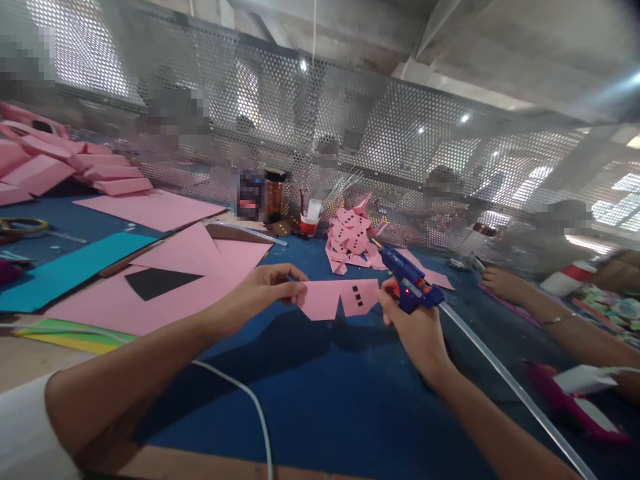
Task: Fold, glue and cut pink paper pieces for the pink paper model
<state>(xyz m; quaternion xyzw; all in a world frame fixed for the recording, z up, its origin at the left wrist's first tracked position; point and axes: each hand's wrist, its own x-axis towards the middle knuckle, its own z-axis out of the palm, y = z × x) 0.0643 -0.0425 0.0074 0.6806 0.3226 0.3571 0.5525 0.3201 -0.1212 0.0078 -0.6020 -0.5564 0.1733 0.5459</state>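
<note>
My left hand (265, 288) pinches the left end of a folded pink paper piece (337, 298) with small black squares on it, held above the blue table (325, 393). My right hand (417, 327) grips a blue hot glue gun (410, 277) whose nozzle points up and left, and its fingers also touch the paper's right end. A long clear glue stick (510, 383) trails from the gun's back toward the lower right.
A pile of similar pink pieces (350, 240) lies behind. Large pink sheets (175, 273), a teal sheet (70, 270) and pink boxes (75, 170) fill the left. Jars and a red cup (310, 223) stand by the perforated screen (350, 133). Another person's arm (545, 313) rests at right. A white cord (250, 400) runs near me.
</note>
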